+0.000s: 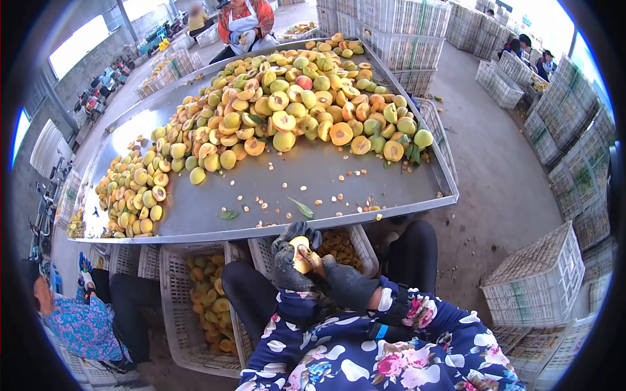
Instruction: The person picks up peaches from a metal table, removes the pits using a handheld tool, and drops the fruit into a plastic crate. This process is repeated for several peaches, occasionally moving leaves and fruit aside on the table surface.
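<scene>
My left hand (289,266), in a dark glove, is wrapped round a yellow peach (301,254) with its pale cut flesh facing up. Close against the fruit is my right hand (350,283), also gloved in dark grey and closed. Something brownish shows between its fingertips and the peach; its kind is too small to make out. Both hands are over a white plastic crate (370,253) that sits between my knees, with orange-yellow fruit pieces (340,247) inside. Just beyond the hands runs the raised front edge of a metal table (274,189).
Whole and halved peaches (267,104) are heaped across the table, with loose pits and leaves near its front. Another crate (171,306) of peaches stands left of my legs. A person in a blue patterned top (88,326) sits at left. Stacked crates (538,277) rise at right.
</scene>
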Demonstrator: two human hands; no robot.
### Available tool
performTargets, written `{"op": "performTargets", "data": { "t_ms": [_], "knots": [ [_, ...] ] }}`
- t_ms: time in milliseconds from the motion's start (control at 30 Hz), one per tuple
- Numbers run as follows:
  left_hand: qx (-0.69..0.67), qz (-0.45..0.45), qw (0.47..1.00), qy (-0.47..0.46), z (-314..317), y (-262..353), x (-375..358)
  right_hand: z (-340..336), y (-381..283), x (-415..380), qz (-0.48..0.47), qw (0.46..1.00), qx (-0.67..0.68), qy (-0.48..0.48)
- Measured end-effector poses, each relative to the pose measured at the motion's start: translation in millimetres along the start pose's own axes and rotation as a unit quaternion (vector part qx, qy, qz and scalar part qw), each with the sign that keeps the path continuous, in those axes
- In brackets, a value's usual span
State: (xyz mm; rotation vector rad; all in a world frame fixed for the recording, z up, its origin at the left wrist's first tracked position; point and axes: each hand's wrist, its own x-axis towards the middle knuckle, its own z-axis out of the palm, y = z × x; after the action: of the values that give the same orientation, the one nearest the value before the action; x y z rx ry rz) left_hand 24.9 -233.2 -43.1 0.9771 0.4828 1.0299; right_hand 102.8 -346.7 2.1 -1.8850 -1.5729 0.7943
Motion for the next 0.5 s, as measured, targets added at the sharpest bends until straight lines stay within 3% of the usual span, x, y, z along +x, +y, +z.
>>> {"op": "performTargets", "data": {
  "t_ms": [100, 267, 400, 500],
  "knots": [
    [0.059, 0.024, 0.998, -0.006, -2, 3, 1, 6, 3, 0, -0.073, 0.995, 0.04, 0.046],
    [0.075, 0.005, 0.995, -0.058, 3, 20, 6, -2, -1, 4, -0.032, 0.993, 0.114, 0.0],
    [0.012, -0.096, 0.99, -0.106, 15, 46, 7, -24, -15, 7, 0.024, 0.987, 0.152, -0.053],
    [-0.13, -0.193, 0.97, -0.07, 20, 53, 7, -18, -10, 11, -0.009, 0.997, 0.028, -0.067]
  ]
}}
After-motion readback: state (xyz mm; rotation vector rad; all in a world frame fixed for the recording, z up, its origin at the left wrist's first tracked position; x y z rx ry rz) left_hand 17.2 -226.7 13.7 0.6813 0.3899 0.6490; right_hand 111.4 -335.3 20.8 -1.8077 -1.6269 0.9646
